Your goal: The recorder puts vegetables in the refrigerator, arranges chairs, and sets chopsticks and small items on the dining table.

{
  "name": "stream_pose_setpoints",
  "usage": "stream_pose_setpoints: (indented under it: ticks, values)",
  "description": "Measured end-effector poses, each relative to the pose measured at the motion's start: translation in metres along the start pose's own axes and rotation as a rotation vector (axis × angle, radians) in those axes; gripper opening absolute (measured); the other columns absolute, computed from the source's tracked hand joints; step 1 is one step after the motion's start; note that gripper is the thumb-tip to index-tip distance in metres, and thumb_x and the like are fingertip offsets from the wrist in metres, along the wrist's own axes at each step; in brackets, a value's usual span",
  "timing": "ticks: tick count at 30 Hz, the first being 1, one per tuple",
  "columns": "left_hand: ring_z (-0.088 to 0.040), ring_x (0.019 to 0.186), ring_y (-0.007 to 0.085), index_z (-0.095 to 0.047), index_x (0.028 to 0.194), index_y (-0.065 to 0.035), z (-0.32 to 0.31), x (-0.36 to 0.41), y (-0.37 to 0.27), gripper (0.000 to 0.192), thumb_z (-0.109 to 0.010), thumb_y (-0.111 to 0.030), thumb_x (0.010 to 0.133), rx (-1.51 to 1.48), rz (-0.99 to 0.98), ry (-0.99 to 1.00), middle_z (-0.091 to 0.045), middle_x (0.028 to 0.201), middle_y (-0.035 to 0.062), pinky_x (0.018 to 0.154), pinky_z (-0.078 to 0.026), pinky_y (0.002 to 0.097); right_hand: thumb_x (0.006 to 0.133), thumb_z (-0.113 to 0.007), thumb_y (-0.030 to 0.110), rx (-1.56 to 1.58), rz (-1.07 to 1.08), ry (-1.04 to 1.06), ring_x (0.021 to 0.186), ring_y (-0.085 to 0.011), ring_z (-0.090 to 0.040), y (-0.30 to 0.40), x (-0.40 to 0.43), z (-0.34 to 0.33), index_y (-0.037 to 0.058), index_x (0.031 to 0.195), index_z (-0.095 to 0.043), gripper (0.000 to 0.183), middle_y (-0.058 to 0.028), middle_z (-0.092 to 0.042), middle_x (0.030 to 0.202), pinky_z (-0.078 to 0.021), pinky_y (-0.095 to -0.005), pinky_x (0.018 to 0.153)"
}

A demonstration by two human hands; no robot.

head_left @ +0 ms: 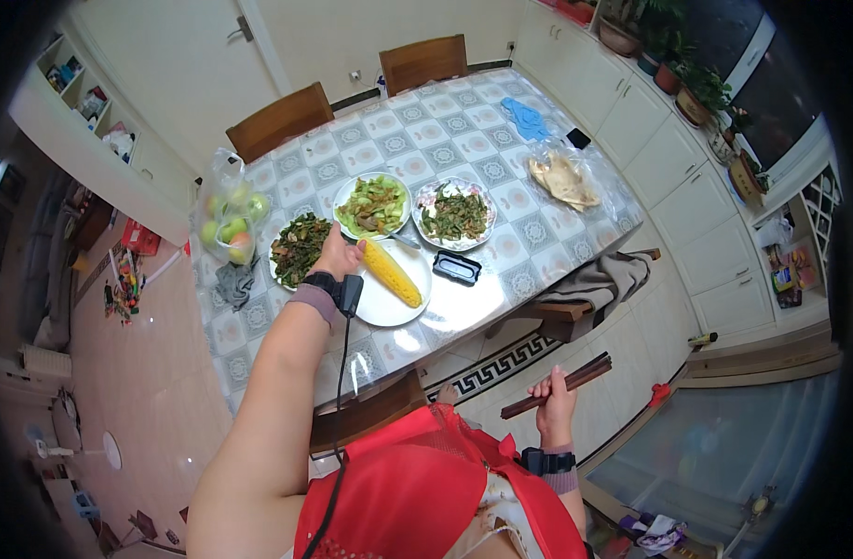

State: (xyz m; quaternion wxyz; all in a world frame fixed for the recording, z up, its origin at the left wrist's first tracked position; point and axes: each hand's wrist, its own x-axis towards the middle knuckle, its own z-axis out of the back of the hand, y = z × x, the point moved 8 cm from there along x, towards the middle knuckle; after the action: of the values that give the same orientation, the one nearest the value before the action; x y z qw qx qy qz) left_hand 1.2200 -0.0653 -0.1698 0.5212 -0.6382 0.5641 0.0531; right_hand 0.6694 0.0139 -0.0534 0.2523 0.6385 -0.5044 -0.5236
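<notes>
My left hand (339, 253) reaches over the table between the plates. Its fingers are at the upper end of a yellow corn cob (393, 274), which lies slanted over a white plate (384, 312); whether they grip the cob or the plate's rim is hidden. Close around that hand are a dish of dark cooked greens (295, 250) and a plate of pale green sliced vegetables (370, 202) with a spoon handle (404, 241) sticking out. My right hand (556, 404), low beside my red apron (405, 482), grips a bundle of dark wooden chopsticks (588, 372) away from the table.
A patterned plate of green beans (454, 215), a small black case (457, 268), flatbread in plastic (564, 182), a blue cloth (524, 119), a bag of apples (234, 227) and a grey cloth (235, 284) lie on the table (468, 307). A chair (370, 414) stands before me.
</notes>
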Motion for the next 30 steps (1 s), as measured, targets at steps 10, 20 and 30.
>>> stream_pose_setpoints:
  ticks: [10,20,30]
  values:
    - [-0.049,0.064,0.0132,-0.043,0.120,-0.0017,-0.008,-0.013,-0.022,0.079,-0.044,-0.071,0.082,-0.177,0.144,-0.105,-0.053,0.089,0.0091,0.045,-0.032,0.0198,0.092,-0.056,0.020,0.016,-0.092,0.027,0.050,-0.0140,-0.044,-0.002,0.045,0.008,0.0117,0.074,-0.041,0.025,-0.0005,-0.040,0.055,-0.0477,-0.0343,0.056]
    - [-0.058,0.073,0.0160,-0.038,0.126,-0.0048,-0.052,0.012,-0.051,0.063,-0.044,-0.056,0.091,-0.016,-0.079,0.041,-0.058,0.106,0.0147,0.048,-0.038,0.0216,0.092,-0.056,0.023,-0.047,-0.094,0.009,0.050,-0.0138,-0.043,-0.008,0.053,-0.004,0.0123,0.072,-0.041,0.027,0.0006,-0.039,0.055,-0.0469,-0.0343,0.056]
    - [-0.060,0.066,0.0212,-0.058,0.096,-0.0050,0.204,-0.063,-0.122,0.021,-0.049,-0.023,0.090,-0.078,-0.775,-0.635,-0.064,0.087,0.0071,0.060,-0.049,0.0352,0.093,-0.054,0.022,-0.058,-0.105,0.043,0.049,-0.0138,-0.043,-0.029,0.046,-0.054,0.0115,0.071,-0.041,0.028,0.0004,-0.039,0.055,-0.0462,-0.0337,0.057]
